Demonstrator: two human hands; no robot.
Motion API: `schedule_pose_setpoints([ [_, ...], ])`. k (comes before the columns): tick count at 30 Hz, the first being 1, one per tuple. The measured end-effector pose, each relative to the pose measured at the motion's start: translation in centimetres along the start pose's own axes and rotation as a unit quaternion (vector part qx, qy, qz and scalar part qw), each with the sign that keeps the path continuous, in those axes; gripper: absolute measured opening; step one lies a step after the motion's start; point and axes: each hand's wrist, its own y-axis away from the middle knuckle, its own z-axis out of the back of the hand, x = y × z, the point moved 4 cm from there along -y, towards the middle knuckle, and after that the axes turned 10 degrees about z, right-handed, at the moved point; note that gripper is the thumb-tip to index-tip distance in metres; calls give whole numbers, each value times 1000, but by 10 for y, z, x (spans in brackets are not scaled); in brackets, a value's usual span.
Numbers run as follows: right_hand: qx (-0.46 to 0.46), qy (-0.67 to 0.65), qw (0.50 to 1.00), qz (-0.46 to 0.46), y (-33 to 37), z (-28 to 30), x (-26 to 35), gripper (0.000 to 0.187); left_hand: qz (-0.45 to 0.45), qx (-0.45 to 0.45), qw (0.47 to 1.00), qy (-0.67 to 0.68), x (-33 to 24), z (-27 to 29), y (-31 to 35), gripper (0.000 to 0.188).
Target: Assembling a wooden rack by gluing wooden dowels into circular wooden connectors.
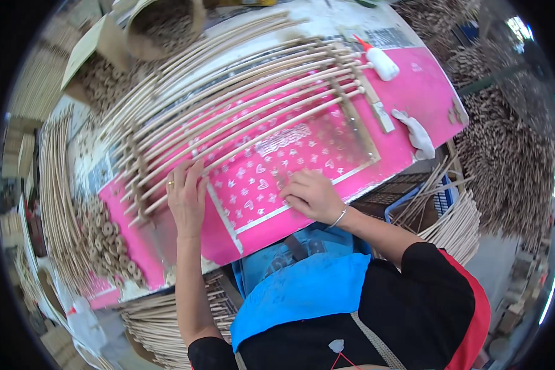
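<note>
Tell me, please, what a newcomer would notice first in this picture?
First the bright pink mat across the table, with a fan of long pale wooden rods laid over it in a frame. Both hands rest at its near edge: the left hand on the rods, the right hand on the heart-patterned part.

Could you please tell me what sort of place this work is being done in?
Probably a small craft workshop: thin wooden sticks laid in a frame on a pink worktable, a glue bottle, and stick bundles piled around.
</note>
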Motion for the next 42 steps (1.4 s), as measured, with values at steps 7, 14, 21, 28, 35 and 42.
schedule_pose_setpoints([
  [7,-14,11,1000,3,7,3,0,11,-32,7,999,-36,-4,-13,-5,17],
  [14,-21,-5,1000,2,4,4,-1,11,14,0,998,-57,5,-1,-1,27],
  [21,-8,2,1000,-4,4,3,-1,10,-10,-9,993,-120,9,0,-8,50],
  [28,-11,2,1000,-4,5,1,0,10,-31,41,992,-111,13,2,-13,50],
  [35,-15,10,1000,3,4,8,1,12,-50,110,993,-8,12,0,-12,45],
  [42,-5,3,1000,16,-5,-4,3,10,1,131,991,36,2,44,34,46],
])
